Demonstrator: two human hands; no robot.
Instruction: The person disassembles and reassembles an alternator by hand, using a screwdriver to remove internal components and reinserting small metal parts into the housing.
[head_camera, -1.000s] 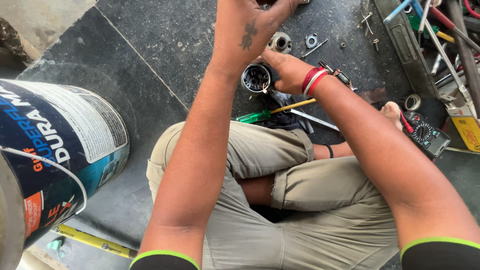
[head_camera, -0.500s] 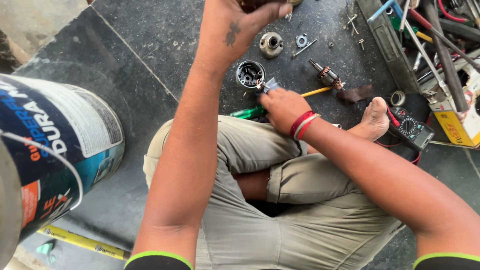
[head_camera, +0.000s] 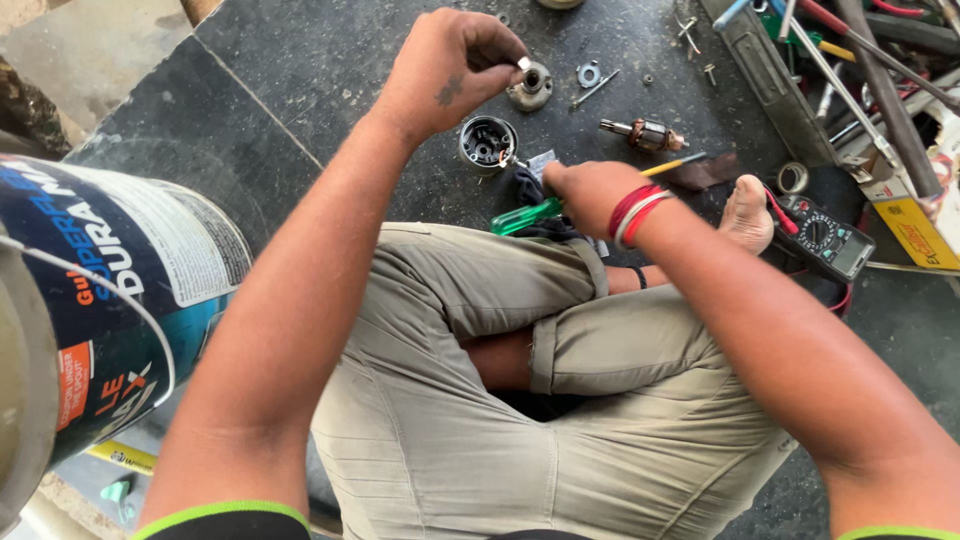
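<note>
I sit cross-legged on a dark stone floor. My left hand (head_camera: 450, 65) is raised over the floor and pinches a small silvery metal piece (head_camera: 522, 63) between thumb and fingertips, just above a round metal fitting (head_camera: 533, 90). A black cylindrical motor housing (head_camera: 487, 142) stands open-end up below that hand. My right hand (head_camera: 585, 195), with red bands at the wrist, lies knuckles up on a dark cloth (head_camera: 528, 185) by my knee. A green-handled screwdriver (head_camera: 525, 215) sticks out from under it. Its fingers are hidden.
A motor armature (head_camera: 645, 133), a washer (head_camera: 589, 73), small screws and a yellow-handled tool (head_camera: 672, 165) lie on the floor ahead. A multimeter (head_camera: 825, 235) sits beside my foot (head_camera: 748, 212). An open toolbox (head_camera: 790, 100) is at the right, and a large paint bucket (head_camera: 110, 290) at the left.
My right hand has drawn back from the motor housing to the cloth by my knee. My left hand has come nearer, holding the small piece over the round fitting.
</note>
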